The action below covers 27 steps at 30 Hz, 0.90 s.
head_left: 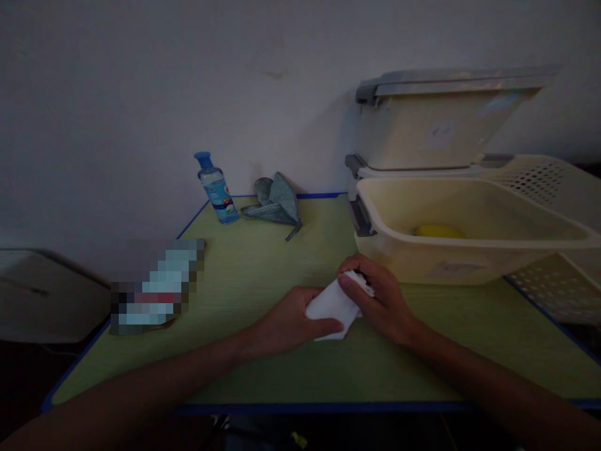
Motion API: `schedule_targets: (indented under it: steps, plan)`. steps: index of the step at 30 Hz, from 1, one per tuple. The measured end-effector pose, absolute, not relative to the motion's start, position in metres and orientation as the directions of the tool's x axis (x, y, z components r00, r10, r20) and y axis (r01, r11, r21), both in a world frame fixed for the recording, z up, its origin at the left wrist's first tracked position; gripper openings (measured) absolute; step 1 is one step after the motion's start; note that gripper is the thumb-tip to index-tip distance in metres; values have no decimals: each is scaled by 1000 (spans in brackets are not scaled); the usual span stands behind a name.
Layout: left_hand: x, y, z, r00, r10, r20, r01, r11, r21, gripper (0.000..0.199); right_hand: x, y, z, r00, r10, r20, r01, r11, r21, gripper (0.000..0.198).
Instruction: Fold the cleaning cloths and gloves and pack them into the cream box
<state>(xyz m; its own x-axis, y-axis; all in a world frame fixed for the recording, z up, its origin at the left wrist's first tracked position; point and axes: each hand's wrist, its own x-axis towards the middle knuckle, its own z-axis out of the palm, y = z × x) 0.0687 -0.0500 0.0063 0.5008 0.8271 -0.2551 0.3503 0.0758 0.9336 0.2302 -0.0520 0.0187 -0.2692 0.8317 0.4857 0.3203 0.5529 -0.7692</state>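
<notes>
Left hand [291,326] lies low on the counter [244,275], fingers curled, thumb pressed over the near edge of a small white cloth [334,307]. Right hand [382,297] closes over the far right end of the same cloth, fingertips pinching a bunched corner. Both hands grip it; neither is slack.

The cloth sits at centre of the counter, slightly toward the near edge, folded or partly folded into a compact pad. Whether it is fabric or paper tissue cannot be told in this dim light. Judged light, soft and limp: it would sag if lifted by one point, creases easily, no risk of breakage. Best held at edges or corners, with a flat palm to keep the folds in place.

Just beyond the right hand, a pale plastic tub [469,250] with grey latches, open; something yellow [439,230] rests in its bottom. A second lidded tub [436,128] stands behind it against the wall. A perforated basket [539,178] sits to the right of these.

Far left: a small clear bottle with a blue cap [216,188], upright. Beside it, a crumpled grey-green cloth [277,200]. Near left edge, a blurred-out object [157,288], not identifiable.
</notes>
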Motion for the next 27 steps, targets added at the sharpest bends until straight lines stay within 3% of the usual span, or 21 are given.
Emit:
schedule_targets:
  steps: [8,12,15,18,21,27]
  plan:
    - [65,-49,5,583,760,-287,259,161,952,32,225,-55,15,-124,853,507,275,520,-808,18]
    - [64,-47,2,600,732,-322,181,268,946,33,226,-49,16,-175,866,468,253,499,-829,14]
    - [65,-46,2,582,752,-309,69,333,940,38,227,-43,15,-202,892,405,141,436,-889,17]
    - [66,-45,3,520,817,-249,-131,364,922,47,223,-39,9,-220,919,327,-105,311,-945,35]
    - [69,-44,3,407,886,-223,-225,334,915,53,216,-42,3,-343,923,172,-276,77,-958,49]
    - [71,-44,-1,464,872,-157,-28,191,981,47,211,-52,6,-518,855,-28,-295,-209,-932,56]
